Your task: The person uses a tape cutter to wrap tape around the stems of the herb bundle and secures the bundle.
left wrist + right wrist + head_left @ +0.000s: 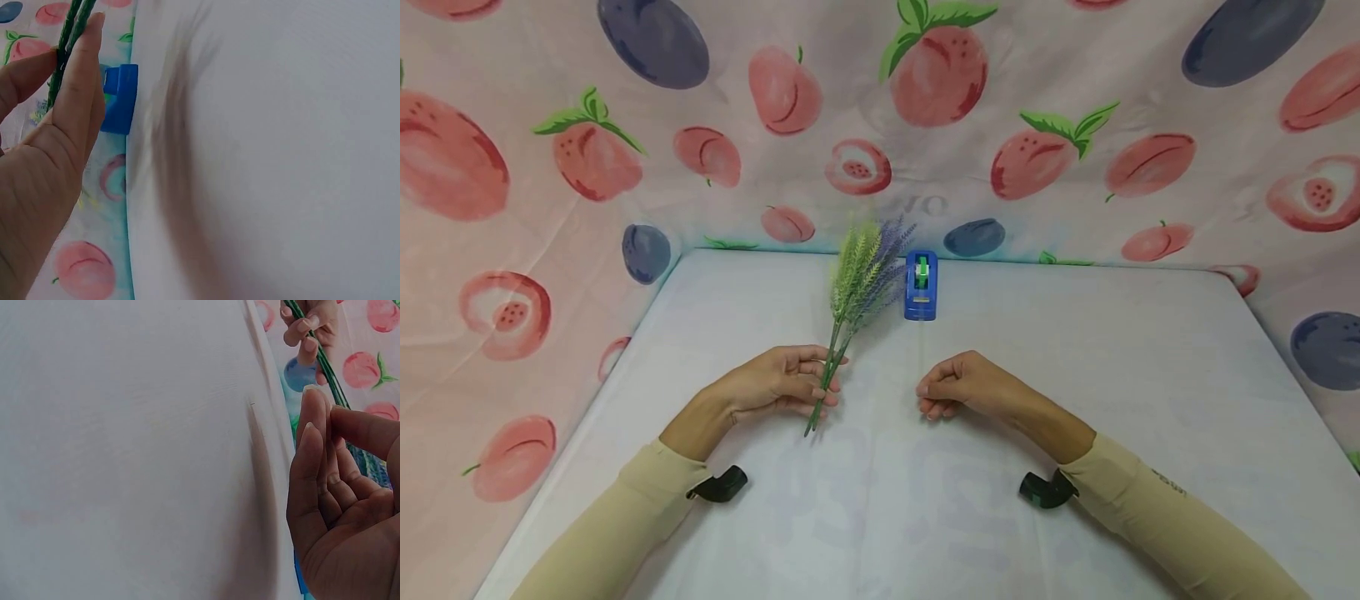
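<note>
**Here, the flowers [857,275] are in the left hand [778,382]**

Clearly, the left hand grips the flowers by their green stems [834,340], thumb on one side and fingers on the other, above the left-centre of the counter [1120,375]. The cut ends poke out below the fingers, toward the wearer. The heads point away, leaning a little right: yellow-green ones on the left, purple ones on the right. Whether they touch the counter is hard to tell.

The right hand [966,387] is apart from the flowers, to their right, with its fingers bent and the tip of its thumb meeting the forefinger. Whether anything thin sits between the two I cannot tell.

Beyond the hands, near the back edge of the counter, stands a blue dispenser [921,292] with a green core, just beside the purple heads. The left wrist view shows it past the fingers; in the right wrist view, the left hand appears at the top with the stems across it.

The counter is white. Behind and beside it hangs a pink cloth [857,92] printed with peaches and dark blue fruit. Both sleeves [617,525] are beige, with a black piece [722,485] at each cuff.
</note>
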{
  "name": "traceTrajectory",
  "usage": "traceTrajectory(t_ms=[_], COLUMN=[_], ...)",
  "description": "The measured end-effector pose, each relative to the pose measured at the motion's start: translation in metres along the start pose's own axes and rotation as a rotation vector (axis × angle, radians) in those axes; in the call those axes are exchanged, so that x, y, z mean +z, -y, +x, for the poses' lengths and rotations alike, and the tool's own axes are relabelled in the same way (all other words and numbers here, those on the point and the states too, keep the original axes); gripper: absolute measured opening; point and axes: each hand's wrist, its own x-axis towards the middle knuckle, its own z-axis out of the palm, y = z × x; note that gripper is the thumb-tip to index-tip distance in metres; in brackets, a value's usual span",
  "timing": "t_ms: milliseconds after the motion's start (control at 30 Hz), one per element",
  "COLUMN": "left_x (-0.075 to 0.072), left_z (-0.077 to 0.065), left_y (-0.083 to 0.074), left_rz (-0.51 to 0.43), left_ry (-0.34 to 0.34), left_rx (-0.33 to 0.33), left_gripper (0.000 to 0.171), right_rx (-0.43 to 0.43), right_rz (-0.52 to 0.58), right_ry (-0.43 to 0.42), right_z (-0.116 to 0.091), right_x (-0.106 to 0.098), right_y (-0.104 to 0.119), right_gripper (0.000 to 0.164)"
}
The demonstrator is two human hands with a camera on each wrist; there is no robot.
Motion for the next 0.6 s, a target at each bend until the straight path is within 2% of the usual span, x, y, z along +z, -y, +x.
traceTrajectory(t_ms=[167,433,600], left_x=[0.008,0.022,0.029], left_z=[0.004,0.017,0.027], left_y=[-0.004,-0.009,-0.012], left_rz=[0.069,0.157,0.208], left_ry=[0.002,0.054,0.037], left_rx=[0.006,0.031,0.033], left_gripper=[0.063,0.061,0.061], right_rx=[-0.002,0.008,-0.008], right_rz=[0.000,0.009,0.014], right_ry=[-0.003,-0.006,-0.006], right_z=[-0.001,-0.002,-0.001], right_x=[0.001,0.002,0.002], right_y=[0.001,0.001,0.000], right_gripper=[0.026,0.027,0.029])
